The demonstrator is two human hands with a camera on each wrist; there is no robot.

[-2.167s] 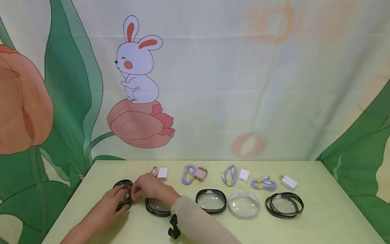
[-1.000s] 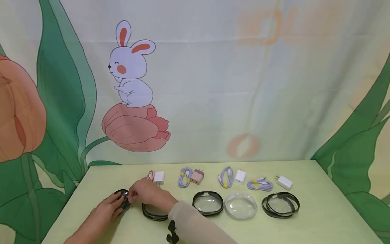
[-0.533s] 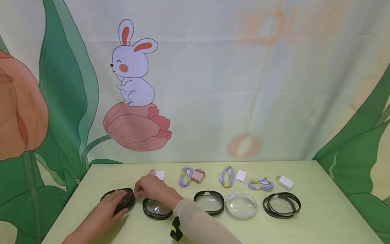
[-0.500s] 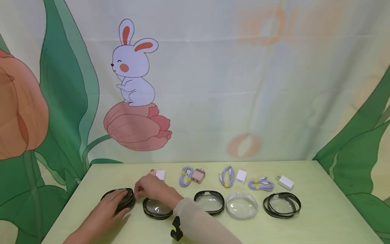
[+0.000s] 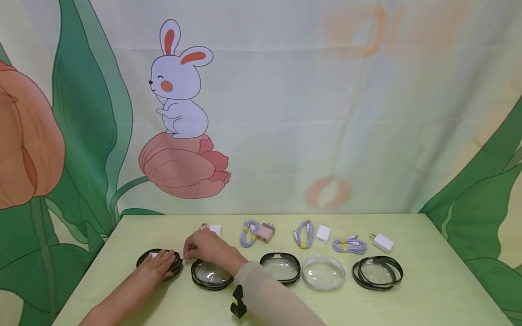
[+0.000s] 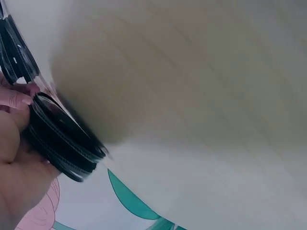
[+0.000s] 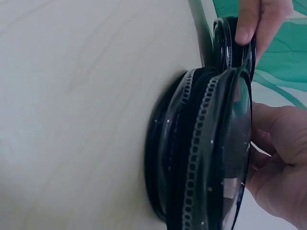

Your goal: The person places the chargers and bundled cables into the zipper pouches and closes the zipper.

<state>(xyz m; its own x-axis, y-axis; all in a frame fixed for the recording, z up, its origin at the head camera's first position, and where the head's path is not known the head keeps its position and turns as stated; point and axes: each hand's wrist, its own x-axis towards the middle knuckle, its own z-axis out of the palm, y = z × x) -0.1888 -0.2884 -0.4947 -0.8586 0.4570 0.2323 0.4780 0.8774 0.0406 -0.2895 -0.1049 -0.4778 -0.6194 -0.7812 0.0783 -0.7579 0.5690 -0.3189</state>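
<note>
At the table's left lies a round, clear-topped zippered case (image 5: 176,270) with black edging; something white shows through its top. My left hand (image 5: 154,268) holds it, fingers spread over the lid and thumb at the near side. The zipper band of this case (image 6: 64,136) faces the left wrist view. At the case's right edge, my right hand (image 5: 208,246) pinches a small piece that looks like the zipper pull, mostly hidden by the fingers. Below the right forearm sits a second black-edged case (image 5: 210,276), which fills much of the right wrist view.
Further right stand a black-edged case (image 5: 280,268), a clear-edged case (image 5: 323,272) and another black-edged case (image 5: 377,274). Behind them lie coiled lilac cables (image 5: 248,234), a pink charger (image 5: 265,233) and white chargers (image 5: 323,233). A printed cloth (image 5: 277,113) hangs at the back.
The case under the left hand has gone from tilted up to lying flatter. My right hand has drawn back slightly rightward from its edge, fingers still pinched.
</note>
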